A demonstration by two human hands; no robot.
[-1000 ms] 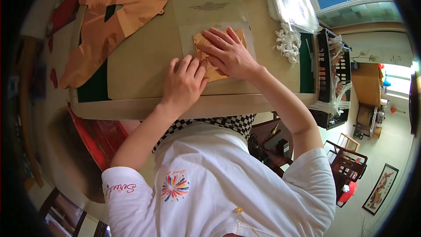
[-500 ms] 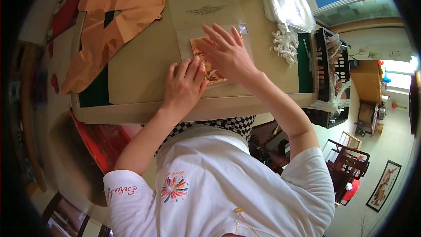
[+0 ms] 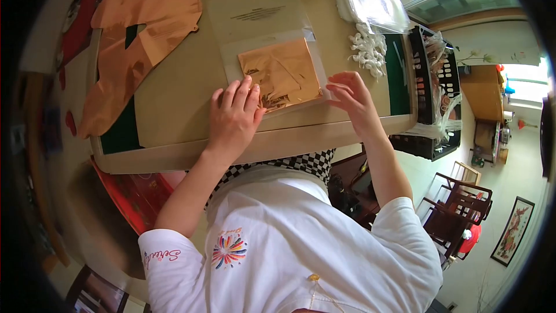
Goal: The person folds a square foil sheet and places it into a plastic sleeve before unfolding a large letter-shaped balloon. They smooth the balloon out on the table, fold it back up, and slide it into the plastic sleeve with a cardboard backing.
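A folded rose-gold foil balloon [image 3: 284, 72] lies creased on a clear plastic bag [image 3: 255, 17] with small printed lines near its top. My left hand [image 3: 233, 117] rests at the lower left of the folded foil, palm down, its fingertips at the edge. Just off the right side of the foil is my right hand [image 3: 354, 101], fingers bent and apart, with fingertips close to the bag's edge. To the left, a flat, unfilled rose-gold foil balloon [image 3: 133, 46] stretches over the table's side.
A stack of clear bags [image 3: 373, 3] and a heap of white string bundles [image 3: 369, 52] sit at the table's right. Beside the table stands a black plastic crate [image 3: 421, 93] holding plastic-wrapped items. The table [image 3: 185, 98] has a raised front edge near my waist.
My right hand has moved off the folded foil to its right side, uncovering it. My left hand stays at the lower left. The view has shifted slightly.
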